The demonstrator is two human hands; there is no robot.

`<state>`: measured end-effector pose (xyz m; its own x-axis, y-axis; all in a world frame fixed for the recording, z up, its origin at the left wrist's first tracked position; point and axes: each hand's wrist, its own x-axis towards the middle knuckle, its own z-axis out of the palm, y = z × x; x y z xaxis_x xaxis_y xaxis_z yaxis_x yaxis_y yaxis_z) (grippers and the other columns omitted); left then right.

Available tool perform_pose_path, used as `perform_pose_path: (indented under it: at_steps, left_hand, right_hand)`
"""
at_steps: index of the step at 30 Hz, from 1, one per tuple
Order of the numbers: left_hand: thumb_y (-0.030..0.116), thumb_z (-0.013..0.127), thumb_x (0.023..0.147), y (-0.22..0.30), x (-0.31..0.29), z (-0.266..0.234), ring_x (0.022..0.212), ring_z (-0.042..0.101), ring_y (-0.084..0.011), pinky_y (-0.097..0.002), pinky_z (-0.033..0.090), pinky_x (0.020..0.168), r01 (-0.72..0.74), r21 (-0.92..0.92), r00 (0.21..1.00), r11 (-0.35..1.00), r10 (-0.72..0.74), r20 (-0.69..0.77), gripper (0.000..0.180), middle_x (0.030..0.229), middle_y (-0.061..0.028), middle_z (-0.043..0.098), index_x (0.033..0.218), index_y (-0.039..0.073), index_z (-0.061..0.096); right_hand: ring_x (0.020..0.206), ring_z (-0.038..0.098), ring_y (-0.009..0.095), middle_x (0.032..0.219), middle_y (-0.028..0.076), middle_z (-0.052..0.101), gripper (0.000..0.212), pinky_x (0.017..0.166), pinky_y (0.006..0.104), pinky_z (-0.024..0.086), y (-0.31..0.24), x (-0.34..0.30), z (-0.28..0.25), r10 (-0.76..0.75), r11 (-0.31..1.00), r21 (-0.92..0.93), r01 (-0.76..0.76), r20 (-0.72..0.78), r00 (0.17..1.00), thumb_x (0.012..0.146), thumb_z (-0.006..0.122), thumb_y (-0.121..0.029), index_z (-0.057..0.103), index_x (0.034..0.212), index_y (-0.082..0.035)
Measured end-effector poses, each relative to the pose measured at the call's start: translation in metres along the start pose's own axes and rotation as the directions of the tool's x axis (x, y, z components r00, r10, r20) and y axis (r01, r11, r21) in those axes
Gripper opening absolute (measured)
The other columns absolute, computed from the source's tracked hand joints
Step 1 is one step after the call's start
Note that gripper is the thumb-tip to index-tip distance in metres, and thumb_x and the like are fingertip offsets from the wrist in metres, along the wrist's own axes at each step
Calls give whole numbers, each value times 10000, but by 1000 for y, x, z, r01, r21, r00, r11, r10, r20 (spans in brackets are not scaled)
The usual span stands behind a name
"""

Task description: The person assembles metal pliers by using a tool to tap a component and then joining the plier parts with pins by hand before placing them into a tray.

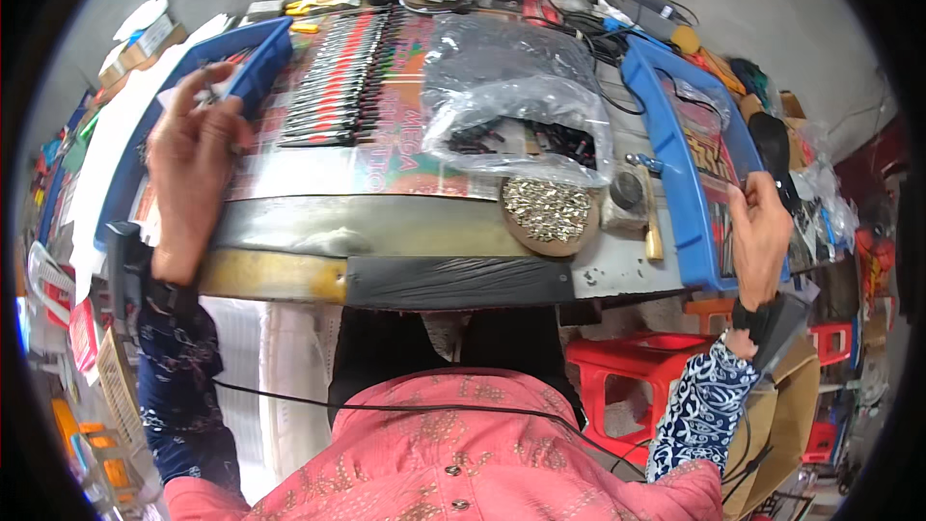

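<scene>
My left hand [196, 159] is over the left blue tray [273, 58], its curled fingers smeared by motion; whether anything small is between them I cannot make out. My right hand [762, 232] is at the right blue tray [699, 222], thumb and forefinger pressed together over the inside of it. What they pinch, if anything, is too small to name. Between the trays lies a long row of slim black, silver and red pen-like pieces [338, 77]. An open clear plastic bag [521, 72] holds small black parts. A round dish of small shiny metal pieces [548, 212] stands before the bag.
A small jar with a dark lid [627, 198] and a wooden-handled tool [653, 232] lie by the right tray. Black cables [588, 24] tangle at the back right. Below the bench's front edge [453, 282] stand a red stool [627, 362] and a cardboard box [786, 425].
</scene>
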<state>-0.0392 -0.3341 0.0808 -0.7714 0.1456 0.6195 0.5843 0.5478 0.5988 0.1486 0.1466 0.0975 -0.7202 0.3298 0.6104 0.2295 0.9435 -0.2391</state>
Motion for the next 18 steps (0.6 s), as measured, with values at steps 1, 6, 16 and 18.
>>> perform_pose_path:
  at_steps: [1,6,16,18]
  left_hand:
    - [204,532,1040,15,-14,4,595,459,-20,-176,347,542,16,-149,998,989,-5,70,343,708,19,575,1331,24,520]
    - [84,535,1012,59,-44,31,618,557,-65,-232,415,513,67,-338,990,939,-21,139,113,841,-37,637,1094,7,540]
    - [65,615,960,97,-84,46,634,589,-115,-280,482,610,289,-428,898,856,-87,432,149,744,-48,649,1093,8,651]
    - [58,633,948,97,-91,49,641,589,-100,-262,475,594,375,-470,864,799,-117,489,187,734,-40,636,1126,4,649]
  right_hand:
    - [560,476,252,683,141,507,185,561,358,416,-14,-1,-1,-3,996,85,4,-14,1000,907,652,-127,532,876,11]
    - [574,487,20,714,-37,531,120,462,181,369,-74,-22,12,52,715,653,-250,307,950,912,664,-22,550,882,-42]
    - [630,597,65,788,37,624,149,482,195,487,-140,-66,40,-262,294,749,-594,661,703,944,623,-27,526,1057,-41]
    - [661,608,74,811,41,623,250,517,208,510,-145,-71,42,-321,253,716,-651,697,642,935,627,-7,520,1159,-30]
